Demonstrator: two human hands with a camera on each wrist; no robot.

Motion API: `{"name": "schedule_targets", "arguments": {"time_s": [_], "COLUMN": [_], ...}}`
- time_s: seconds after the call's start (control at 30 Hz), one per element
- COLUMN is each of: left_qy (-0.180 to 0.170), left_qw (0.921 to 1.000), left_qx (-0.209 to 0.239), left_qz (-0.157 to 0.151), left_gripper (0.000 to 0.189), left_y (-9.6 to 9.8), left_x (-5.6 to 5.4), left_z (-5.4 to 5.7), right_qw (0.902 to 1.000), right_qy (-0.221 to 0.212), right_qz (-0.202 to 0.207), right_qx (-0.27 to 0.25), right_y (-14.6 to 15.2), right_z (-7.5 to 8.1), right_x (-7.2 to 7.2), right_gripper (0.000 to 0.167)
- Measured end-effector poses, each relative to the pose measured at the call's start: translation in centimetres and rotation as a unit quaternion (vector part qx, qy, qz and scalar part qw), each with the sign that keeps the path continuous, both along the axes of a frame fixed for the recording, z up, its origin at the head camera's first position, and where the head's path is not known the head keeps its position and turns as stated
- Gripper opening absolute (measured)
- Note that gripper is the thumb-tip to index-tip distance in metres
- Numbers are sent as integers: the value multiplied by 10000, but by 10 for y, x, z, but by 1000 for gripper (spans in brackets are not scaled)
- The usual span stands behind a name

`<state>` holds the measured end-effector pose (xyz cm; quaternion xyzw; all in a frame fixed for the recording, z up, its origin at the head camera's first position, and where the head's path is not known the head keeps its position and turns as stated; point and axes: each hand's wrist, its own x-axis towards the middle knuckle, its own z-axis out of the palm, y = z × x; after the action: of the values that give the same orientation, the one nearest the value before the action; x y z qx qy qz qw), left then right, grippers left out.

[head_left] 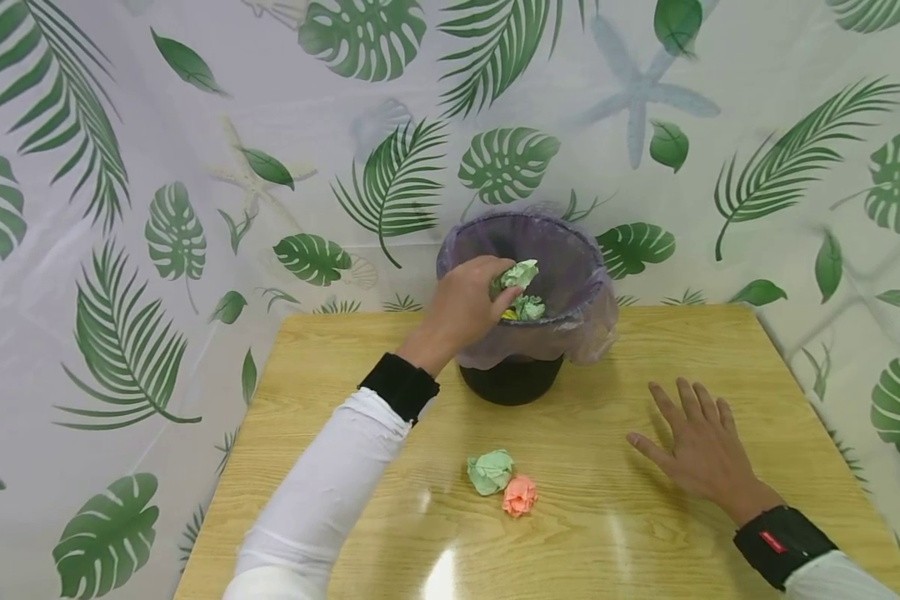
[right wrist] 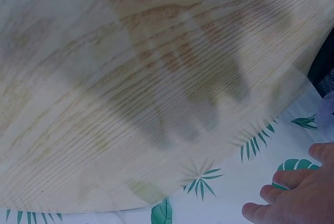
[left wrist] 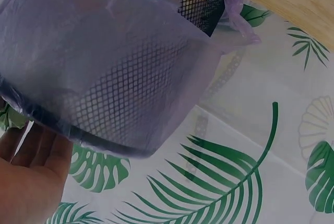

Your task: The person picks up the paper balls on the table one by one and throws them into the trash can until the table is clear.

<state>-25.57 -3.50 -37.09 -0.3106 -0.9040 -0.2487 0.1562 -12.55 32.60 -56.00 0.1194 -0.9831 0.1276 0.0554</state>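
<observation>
A crumpled ball of light green paper (head_left: 521, 274) is pinched between the thumb and fingers of my left hand (head_left: 468, 302), over the opening of a black mesh wastebasket (head_left: 512, 382). A thin purple bag (head_left: 585, 325) lines the basket and folds over its rim. Inside lie another green paper ball (head_left: 528, 307) and a bit of yellow. In the left wrist view, my left hand (left wrist: 31, 177) shows beside the rim, the green paper partly hidden. My right hand (head_left: 701, 450) is at the table's right side with fingers spread, holding nothing.
On the wooden table (head_left: 375, 533), a green paper ball (head_left: 491, 472) and a pink paper ball (head_left: 521, 496) lie side by side in front of the basket. A leaf-printed sheet (head_left: 270, 108) hangs behind the table and along its sides.
</observation>
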Motion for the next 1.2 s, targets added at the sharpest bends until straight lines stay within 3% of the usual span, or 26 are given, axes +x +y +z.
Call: {"name": "schedule_targets", "arguments": {"time_s": [0.13,0.23,0.5,0.73,0.93,1.2], "left_qy": [-433,-556,-291,-172,61,402], "left_qw": [9989,9983,9993,9998,9989,9966], "left_qx": [-144,-122,-69,-45,-209,-21], "left_qz": [117,158,221,90,426,724], "left_gripper": [49,59,60,59,65,69], "left_y": [1,0,-6,-18,-41,-77], "left_x": [-1,0,7,17,29,43], "left_z": [0,0,-1,-6,-11,-37], "right_qw": [10000,10000,10000,9999,9998,9997], "right_qy": [-14,-14,50,87,161,203], "right_qz": [12,21,44,57,91,125], "right_qx": [-12,-30,-5,-41,-51,-52], "right_y": [-2,-2,-3,-5,-6,-7], "right_z": [1,2,1,0,-1,-2], "right_x": [0,0,-1,0,0,0], "right_gripper": [90,90,90,90,90,90]}}
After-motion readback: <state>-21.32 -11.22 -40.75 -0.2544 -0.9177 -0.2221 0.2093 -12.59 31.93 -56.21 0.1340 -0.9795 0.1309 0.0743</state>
